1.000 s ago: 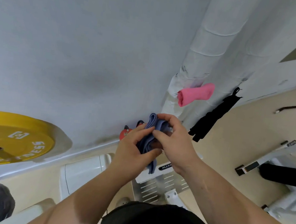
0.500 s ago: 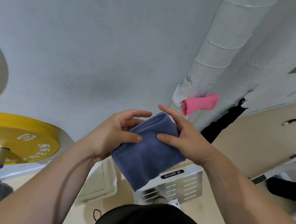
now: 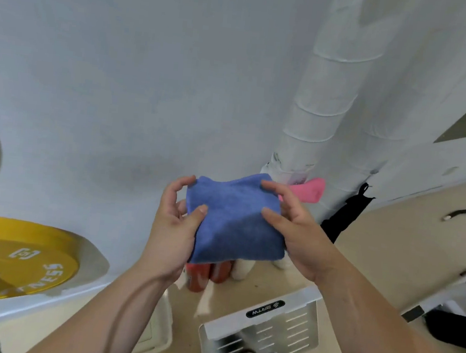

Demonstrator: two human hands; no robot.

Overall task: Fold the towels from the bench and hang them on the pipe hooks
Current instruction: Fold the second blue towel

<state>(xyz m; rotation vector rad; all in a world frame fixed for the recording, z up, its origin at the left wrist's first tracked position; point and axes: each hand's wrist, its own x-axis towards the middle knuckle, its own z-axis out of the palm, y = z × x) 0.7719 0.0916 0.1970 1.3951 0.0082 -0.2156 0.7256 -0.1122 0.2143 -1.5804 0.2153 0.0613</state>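
A folded blue towel [image 3: 236, 219] is held up flat in front of the white wall, between both hands. My left hand [image 3: 173, 227] grips its left edge, thumb on the front face. My right hand [image 3: 292, 225] holds the right edge, thumb on the front and fingers over the top corner. Behind the towel, a pink towel [image 3: 309, 190] hangs at the base of the white wrapped pipe [image 3: 315, 119]. A black cloth [image 3: 345, 214] hangs from the pipe to its right. The hooks themselves are hidden.
A yellow weight plate [image 3: 16, 257] on a steel bar sticks out at the left. Below the towel stand red and white bottles [image 3: 210, 274] on the beige floor. A white slotted machine base [image 3: 261, 331] sits below my arms; gym equipment [image 3: 453, 314] lies at the right.
The towel went from a bunched wad to a flat folded rectangle. My hands moved apart to its two sides and lifted it toward the pipe, partly covering the pink towel.
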